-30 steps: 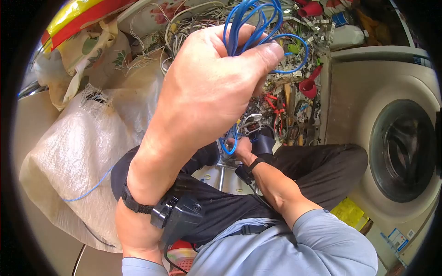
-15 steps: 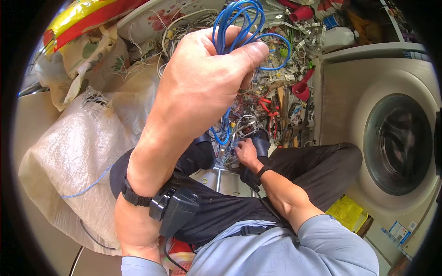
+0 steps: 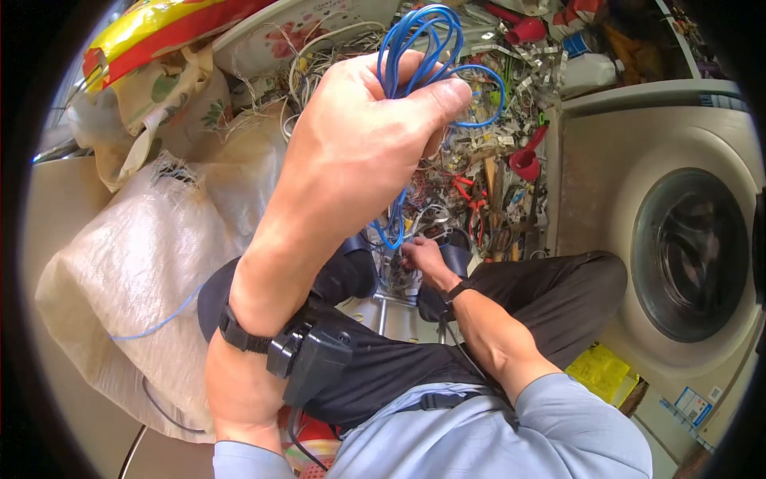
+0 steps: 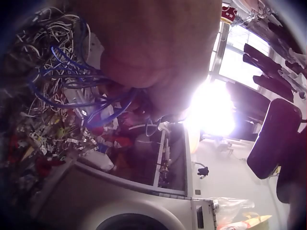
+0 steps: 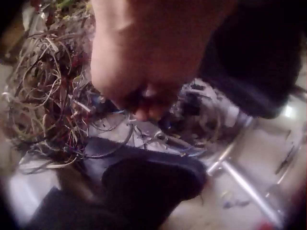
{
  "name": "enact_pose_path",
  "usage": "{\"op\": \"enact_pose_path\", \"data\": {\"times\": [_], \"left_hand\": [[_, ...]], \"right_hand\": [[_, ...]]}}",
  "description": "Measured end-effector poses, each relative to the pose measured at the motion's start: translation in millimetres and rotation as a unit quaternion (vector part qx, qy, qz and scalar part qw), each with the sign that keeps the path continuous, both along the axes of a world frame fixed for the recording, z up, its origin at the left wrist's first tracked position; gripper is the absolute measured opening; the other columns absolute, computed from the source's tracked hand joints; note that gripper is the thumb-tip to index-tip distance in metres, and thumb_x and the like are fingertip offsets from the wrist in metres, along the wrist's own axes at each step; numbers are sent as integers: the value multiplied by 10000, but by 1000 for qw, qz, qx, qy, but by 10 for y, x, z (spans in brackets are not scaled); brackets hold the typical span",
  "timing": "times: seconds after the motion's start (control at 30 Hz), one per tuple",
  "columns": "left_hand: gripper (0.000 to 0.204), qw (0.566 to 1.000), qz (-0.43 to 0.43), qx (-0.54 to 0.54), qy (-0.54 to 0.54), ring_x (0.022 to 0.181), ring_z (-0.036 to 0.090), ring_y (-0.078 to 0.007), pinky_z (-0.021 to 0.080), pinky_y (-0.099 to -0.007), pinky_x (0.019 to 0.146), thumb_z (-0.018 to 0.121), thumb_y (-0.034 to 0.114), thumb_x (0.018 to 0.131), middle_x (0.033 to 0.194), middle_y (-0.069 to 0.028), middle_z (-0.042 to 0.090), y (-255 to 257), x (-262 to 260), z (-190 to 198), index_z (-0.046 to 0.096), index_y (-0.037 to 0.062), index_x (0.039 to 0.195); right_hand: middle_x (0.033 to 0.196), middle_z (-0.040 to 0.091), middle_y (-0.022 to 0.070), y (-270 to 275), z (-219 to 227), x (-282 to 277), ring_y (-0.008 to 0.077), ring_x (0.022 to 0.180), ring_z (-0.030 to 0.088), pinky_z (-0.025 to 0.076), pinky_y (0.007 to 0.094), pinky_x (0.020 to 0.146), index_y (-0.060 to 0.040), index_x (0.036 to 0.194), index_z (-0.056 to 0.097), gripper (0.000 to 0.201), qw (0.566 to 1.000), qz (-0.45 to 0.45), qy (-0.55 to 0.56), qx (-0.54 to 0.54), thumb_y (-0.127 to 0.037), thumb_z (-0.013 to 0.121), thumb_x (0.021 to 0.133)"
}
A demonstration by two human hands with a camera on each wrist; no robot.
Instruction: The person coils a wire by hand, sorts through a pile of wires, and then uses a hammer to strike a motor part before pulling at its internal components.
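Observation:
My left hand [image 3: 359,144] is raised high in the head view, pinching a looped bundle of blue wire [image 3: 423,40] between thumb and fingers. Loops of the wire stick out above the thumb, and a lower loop [image 3: 391,231] hangs below the hand. In the left wrist view the blue wire [image 4: 112,114] fans out from under the fingers. My right hand [image 3: 425,259] is low between the feet, fingers bent over small metal parts. Blurred in the right wrist view, its fingertips [image 5: 148,114] are bunched close to a grey metal piece [image 5: 148,130]; I cannot tell whether they hold anything.
Scrap wire and metal bits [image 3: 479,112] spread out ahead, with red-handled pliers [image 3: 475,199] and a red scoop [image 3: 525,162] among them. A white woven sack [image 3: 136,263] stands at left, a washing machine [image 3: 590,176] at right. A metal bar [image 3: 382,315] runs between the legs.
My left hand, still pinching the blue wire, sits slightly further left in the head view. The right hand moved right, away from the hanging loop, then slightly back left.

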State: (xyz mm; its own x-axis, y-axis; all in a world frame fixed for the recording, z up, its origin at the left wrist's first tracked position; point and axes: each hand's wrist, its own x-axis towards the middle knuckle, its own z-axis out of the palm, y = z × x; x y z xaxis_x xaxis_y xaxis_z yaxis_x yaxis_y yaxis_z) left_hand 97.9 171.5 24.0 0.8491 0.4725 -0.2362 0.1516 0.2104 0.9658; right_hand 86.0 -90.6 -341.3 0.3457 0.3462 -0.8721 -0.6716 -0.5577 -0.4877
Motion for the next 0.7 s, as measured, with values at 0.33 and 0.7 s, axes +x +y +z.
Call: {"op": "enact_pose_path", "data": {"times": [0.33, 0.7], "left_hand": [[203, 996, -72, 50, -15, 584, 417, -6, 315, -230, 521, 793, 271, 896, 676, 103, 535, -97, -31, -131, 690, 108, 832], [246, 957, -204, 166, 122, 763, 631, -68, 506, -260, 694, 692, 296, 976, 834, 3, 710, -487, 14, -337, 735, 56, 947]], "right_hand": [[711, 557, -12, 35, 1361, 997, 111, 580, 566, 449, 292, 522, -53, 840, 602, 118, 971, 190, 110, 91, -107, 668, 922], [704, 586, -15, 249, 3003, 1463, 77, 506, 491, 365, 253, 454, -50, 965, 684, 105, 956, 190, -15, 222, -118, 647, 894]]}}
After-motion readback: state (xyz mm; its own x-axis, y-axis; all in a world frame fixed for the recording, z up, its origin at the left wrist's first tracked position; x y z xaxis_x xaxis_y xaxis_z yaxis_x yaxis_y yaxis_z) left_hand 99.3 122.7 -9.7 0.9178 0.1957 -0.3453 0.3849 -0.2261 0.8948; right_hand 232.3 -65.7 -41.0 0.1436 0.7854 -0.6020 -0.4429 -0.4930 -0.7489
